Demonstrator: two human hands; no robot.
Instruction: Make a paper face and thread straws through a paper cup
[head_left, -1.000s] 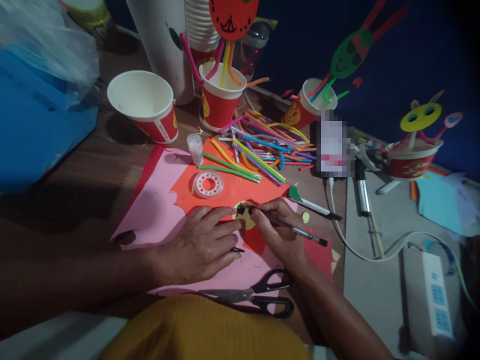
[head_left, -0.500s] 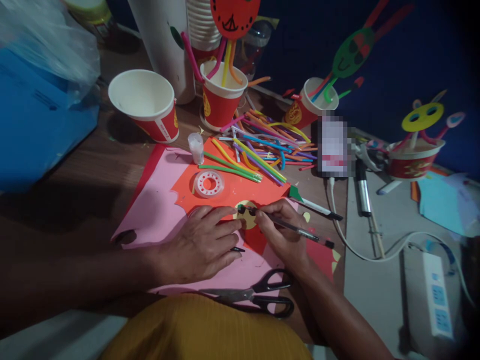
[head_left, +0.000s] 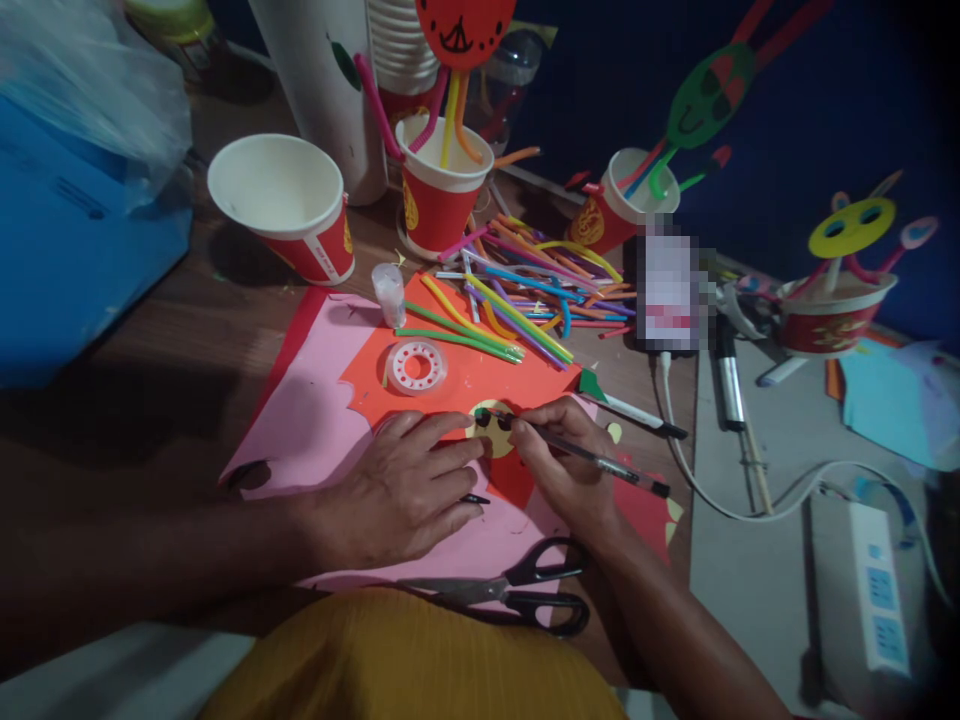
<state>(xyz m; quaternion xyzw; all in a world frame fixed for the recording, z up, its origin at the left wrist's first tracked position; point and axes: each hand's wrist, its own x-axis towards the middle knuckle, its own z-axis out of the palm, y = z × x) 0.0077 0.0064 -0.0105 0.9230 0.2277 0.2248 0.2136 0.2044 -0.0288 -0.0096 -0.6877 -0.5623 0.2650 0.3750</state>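
Observation:
A pale yellow paper disc (head_left: 495, 440) with dark marks lies on orange paper (head_left: 480, 375). My left hand (head_left: 409, 485) rests flat with its fingers spread, the fingertips on the disc's left edge; a small black tip pokes out beneath it. In my right hand (head_left: 562, 460) is a black pen (head_left: 600, 462), its point at the dark marks on the disc. Pink paper (head_left: 322, 400) lies under both hands. Black-handled scissors (head_left: 499, 590) lie open near my body. A tape roll (head_left: 417, 368) sits just above my left hand.
Colourful straws (head_left: 540, 285) lie heaped behind the paper. Red paper cups stand at the back, one vacant (head_left: 281, 210), others holding straw figures. A phone (head_left: 667, 295) with a white cable, a marker (head_left: 634, 414) and a power strip (head_left: 874, 590) are on the right.
The camera view has shifted slightly. Both hands and the pen stay in nearly the same place on the disc.

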